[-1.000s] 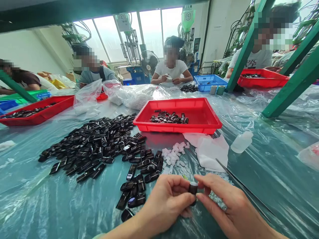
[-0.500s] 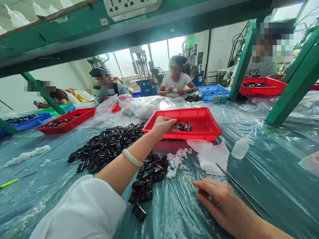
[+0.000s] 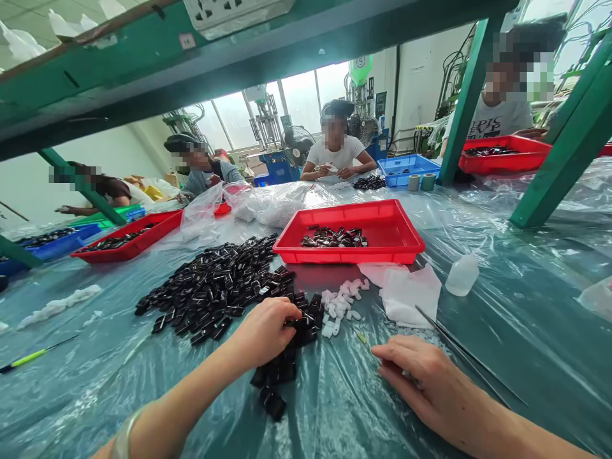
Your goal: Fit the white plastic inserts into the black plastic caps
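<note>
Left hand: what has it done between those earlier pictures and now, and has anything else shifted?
The left hand went from holding a black piece by the right hand, out to the red tray, then back to the black pieces; the held piece is gone from there. The right hand, tray and white bottle stayed about put.

Black glossy pieces (image 3: 210, 287), loosely heaped
</note>
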The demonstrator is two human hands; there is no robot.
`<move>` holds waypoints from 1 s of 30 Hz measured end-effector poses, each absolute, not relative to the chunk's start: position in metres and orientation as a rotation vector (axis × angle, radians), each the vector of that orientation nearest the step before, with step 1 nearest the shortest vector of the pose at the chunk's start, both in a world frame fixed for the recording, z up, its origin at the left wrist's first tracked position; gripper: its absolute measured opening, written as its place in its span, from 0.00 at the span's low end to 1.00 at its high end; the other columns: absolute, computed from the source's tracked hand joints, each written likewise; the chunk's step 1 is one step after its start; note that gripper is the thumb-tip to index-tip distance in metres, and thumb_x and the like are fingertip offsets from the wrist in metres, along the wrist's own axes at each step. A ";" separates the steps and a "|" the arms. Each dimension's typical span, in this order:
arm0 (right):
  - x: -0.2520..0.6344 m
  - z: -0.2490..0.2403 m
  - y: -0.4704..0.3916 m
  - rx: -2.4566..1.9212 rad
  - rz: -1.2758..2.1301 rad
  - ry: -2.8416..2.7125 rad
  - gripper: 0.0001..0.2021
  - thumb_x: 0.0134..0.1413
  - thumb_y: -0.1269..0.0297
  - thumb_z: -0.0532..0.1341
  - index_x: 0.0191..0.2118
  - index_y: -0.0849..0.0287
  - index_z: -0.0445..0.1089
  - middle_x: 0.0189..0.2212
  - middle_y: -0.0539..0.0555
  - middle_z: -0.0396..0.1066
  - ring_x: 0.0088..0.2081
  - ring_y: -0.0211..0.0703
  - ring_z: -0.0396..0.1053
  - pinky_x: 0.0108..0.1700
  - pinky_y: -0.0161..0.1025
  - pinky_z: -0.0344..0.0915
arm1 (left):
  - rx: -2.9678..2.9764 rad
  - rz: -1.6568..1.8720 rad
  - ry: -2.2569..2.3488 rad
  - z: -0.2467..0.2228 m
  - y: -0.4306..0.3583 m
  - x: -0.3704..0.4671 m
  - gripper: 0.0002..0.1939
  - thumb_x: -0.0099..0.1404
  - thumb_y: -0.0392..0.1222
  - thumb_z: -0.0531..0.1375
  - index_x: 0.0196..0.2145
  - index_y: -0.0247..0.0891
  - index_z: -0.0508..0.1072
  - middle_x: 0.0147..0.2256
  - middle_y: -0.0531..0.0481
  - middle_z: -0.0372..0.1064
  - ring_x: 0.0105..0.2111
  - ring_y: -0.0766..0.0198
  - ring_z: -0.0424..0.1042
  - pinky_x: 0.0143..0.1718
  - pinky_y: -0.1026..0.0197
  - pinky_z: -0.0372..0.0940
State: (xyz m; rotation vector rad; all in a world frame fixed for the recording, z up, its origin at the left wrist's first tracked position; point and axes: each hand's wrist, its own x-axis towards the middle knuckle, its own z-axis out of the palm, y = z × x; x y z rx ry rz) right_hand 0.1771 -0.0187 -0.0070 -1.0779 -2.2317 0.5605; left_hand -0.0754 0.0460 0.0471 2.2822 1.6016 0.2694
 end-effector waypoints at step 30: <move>0.170 -0.003 -0.021 -1.122 1.730 -1.194 0.13 0.40 0.67 0.65 0.35 0.61 0.67 0.23 0.47 0.67 0.25 0.33 0.62 0.27 0.31 0.59 | 1.195 0.534 0.979 0.033 0.030 -0.007 0.13 0.48 0.43 0.66 0.26 0.32 0.70 0.19 0.53 0.67 0.18 0.71 0.64 0.20 0.69 0.59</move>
